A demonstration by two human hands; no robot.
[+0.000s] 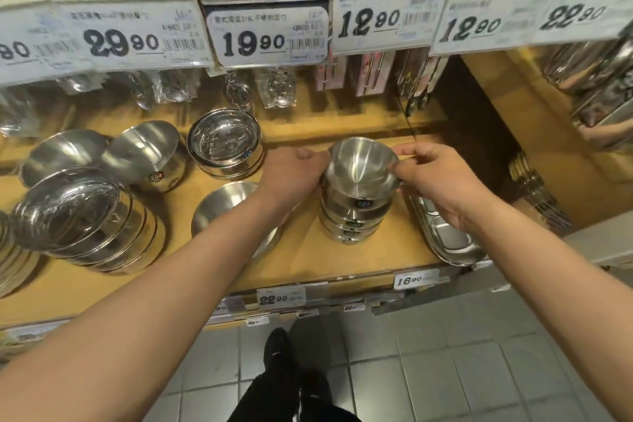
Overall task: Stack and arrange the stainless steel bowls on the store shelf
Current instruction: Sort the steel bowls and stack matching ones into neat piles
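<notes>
A stack of several small stainless steel bowls [354, 212] stands on the wooden shelf [342, 257], right of centre. The top bowl [363, 168] tilts toward me. My left hand [291, 175] grips the stack's left side, thumb at the top bowl's rim. From the right, my right hand [428, 175] pinches the top bowl's rim. A single shallow bowl [219, 205] lies under my left forearm. Further left stand a stack of shiny bowls [224, 144], two tipped bowls [147, 151] and a lidded stack [82, 219].
Steel compartment trays [448, 236] lie at the shelf's right edge. Price tags [267, 31] hang on a rail above, with packaged utensils behind them. More steel ware fills the right-hand shelf [589, 72]. Grey floor tiles and my shoes show below.
</notes>
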